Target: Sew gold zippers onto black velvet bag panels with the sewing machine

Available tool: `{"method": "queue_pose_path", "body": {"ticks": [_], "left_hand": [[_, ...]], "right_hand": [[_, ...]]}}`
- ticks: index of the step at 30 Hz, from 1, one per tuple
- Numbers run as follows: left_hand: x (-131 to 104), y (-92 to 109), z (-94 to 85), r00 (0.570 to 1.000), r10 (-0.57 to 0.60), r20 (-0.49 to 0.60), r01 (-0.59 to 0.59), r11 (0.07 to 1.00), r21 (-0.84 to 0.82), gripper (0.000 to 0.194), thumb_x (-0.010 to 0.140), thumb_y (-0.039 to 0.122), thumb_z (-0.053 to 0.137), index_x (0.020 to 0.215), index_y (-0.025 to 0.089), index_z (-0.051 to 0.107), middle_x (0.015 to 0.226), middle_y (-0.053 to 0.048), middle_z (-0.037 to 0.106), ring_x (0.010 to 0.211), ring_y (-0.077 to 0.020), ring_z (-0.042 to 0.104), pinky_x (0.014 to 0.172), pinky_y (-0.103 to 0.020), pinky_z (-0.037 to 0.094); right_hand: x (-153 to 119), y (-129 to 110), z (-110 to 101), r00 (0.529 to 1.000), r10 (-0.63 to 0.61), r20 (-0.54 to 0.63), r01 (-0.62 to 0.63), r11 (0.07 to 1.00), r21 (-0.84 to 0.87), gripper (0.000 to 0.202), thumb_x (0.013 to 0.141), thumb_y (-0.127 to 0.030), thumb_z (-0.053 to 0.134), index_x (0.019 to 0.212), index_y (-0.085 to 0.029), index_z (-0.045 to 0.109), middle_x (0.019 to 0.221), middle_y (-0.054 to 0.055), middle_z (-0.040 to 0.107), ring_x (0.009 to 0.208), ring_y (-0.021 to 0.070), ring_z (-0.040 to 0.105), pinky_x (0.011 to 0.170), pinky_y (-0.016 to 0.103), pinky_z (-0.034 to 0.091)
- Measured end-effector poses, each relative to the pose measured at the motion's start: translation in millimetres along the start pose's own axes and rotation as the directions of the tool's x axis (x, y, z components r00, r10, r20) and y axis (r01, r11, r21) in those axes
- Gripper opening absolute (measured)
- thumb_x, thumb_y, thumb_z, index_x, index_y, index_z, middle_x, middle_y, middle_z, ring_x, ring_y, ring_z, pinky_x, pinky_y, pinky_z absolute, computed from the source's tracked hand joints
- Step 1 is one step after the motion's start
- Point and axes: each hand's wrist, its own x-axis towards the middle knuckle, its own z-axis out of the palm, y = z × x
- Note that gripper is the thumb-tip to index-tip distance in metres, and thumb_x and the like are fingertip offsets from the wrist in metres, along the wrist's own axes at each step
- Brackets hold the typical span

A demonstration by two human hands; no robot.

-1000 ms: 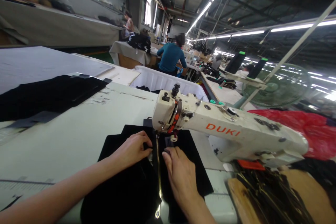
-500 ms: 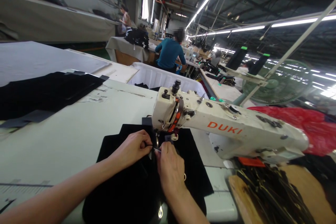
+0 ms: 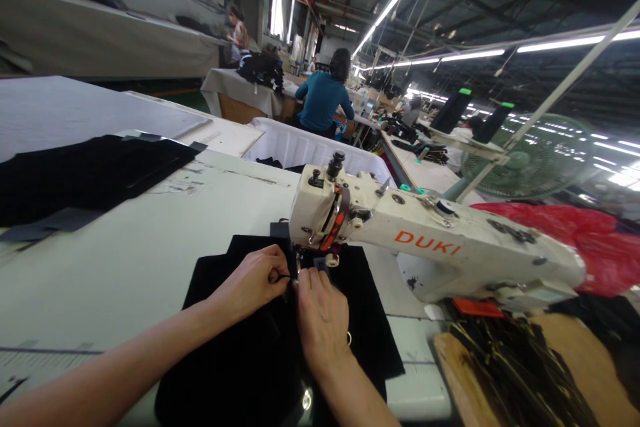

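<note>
Beneath the needle end of the white sewing machine (image 3: 375, 213) lies a black fabric piece (image 3: 240, 360). My left hand (image 3: 257, 275) rests on it, thumb and finger closed on a thin black strip (image 3: 283, 276) that runs toward the needle area. Close by on the right is my right hand (image 3: 323, 313), its fingers bent and pressed together just in front of the presser foot (image 3: 299, 260). What its fingertips hold is hidden. A small pale ring (image 3: 349, 339) shows at the outer edge of this hand, and a shiny metal piece (image 3: 307, 400) lies lower on the fabric.
Black fabric pieces (image 3: 90, 177) are stacked on the table at left. Behind the machine stands a white bin (image 3: 320, 140). Dark strips (image 3: 520, 367) lie at lower right, near red plastic (image 3: 565, 240). A person in teal (image 3: 323, 100) sits farther off.
My right hand has shifted slightly up and left, and the pale tip seen at its fingers is now mostly hidden. The left hand keeps its pinch in nearly the same place.
</note>
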Motion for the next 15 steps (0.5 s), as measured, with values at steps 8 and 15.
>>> {"method": "queue_pose_path", "body": {"ticks": [8, 15], "left_hand": [[11, -10, -10.8, 0.996, -0.063, 0.058, 0.065, 0.997, -0.03, 0.013, 0.073, 0.021, 0.056, 0.068, 0.017, 0.067, 0.087, -0.003, 0.068, 0.065, -0.0142, 0.064, 0.062, -0.024, 0.049], [10, -10, -11.0, 0.991, -0.104, 0.084, 0.106, 0.994, -0.018, 0.015, 0.075, 0.024, 0.058, 0.075, 0.017, 0.072, 0.091, -0.003, 0.071, 0.066, -0.0149, 0.066, 0.062, -0.025, 0.049]], "right_hand": [[2, 4, 5, 1.0, -0.012, 0.01, 0.012, 0.999, 0.044, 0.013, 0.093, -0.01, 0.063, 0.092, -0.022, 0.057, 0.091, 0.003, 0.069, 0.084, 0.0202, 0.066, 0.062, 0.027, 0.05], [-2, 4, 2, 0.995, 0.103, 0.012, -0.103, 0.991, 0.088, 0.008, 0.097, -0.024, 0.064, 0.098, -0.021, 0.057, 0.093, 0.003, 0.068, 0.082, 0.0194, 0.07, 0.061, 0.028, 0.051]]}}
